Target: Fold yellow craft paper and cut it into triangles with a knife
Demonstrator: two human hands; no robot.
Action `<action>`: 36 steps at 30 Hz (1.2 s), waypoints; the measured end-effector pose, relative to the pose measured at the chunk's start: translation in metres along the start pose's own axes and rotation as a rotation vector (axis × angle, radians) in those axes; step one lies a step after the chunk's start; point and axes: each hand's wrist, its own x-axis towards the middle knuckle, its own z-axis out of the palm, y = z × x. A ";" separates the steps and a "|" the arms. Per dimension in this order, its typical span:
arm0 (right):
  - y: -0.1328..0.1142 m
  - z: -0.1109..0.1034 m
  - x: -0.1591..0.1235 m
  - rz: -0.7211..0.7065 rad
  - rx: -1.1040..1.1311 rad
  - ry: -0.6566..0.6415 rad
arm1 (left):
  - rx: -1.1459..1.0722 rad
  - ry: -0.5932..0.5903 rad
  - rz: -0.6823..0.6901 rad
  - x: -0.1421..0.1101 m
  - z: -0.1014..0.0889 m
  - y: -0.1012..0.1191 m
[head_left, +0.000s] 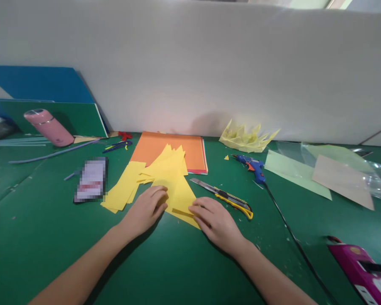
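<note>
A sheet of yellow paper, with a folded strip along its lower right edge, lies flat between my hands. My left hand has curled fingers at the sheet's left edge, thumb low against it. At the folded right corner, my right hand grips the paper with bent fingers. Cut yellow pieces with pointed tips lie just beyond, over a stack of coloured paper topped by an orange sheet. More yellow strips fan out on the left. Close to my right hand rests a utility knife, its blade extended.
A blue glue gun trails its black cord rightward to a magenta power strip. Behind it stands a pale yellow spiky paper piece. Pale sheets lie right. On the left are a phone and a tilted pink bottle.
</note>
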 end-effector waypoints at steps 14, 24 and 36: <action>0.000 -0.003 0.002 -0.125 -0.050 -0.313 | -0.137 -0.032 0.180 0.001 0.001 -0.011; 0.004 -0.006 0.002 -0.095 0.036 -0.375 | -0.229 -0.055 0.224 -0.001 -0.004 -0.025; 0.006 -0.007 0.001 -0.087 0.092 -0.391 | -0.265 -0.062 0.167 -0.002 -0.004 -0.029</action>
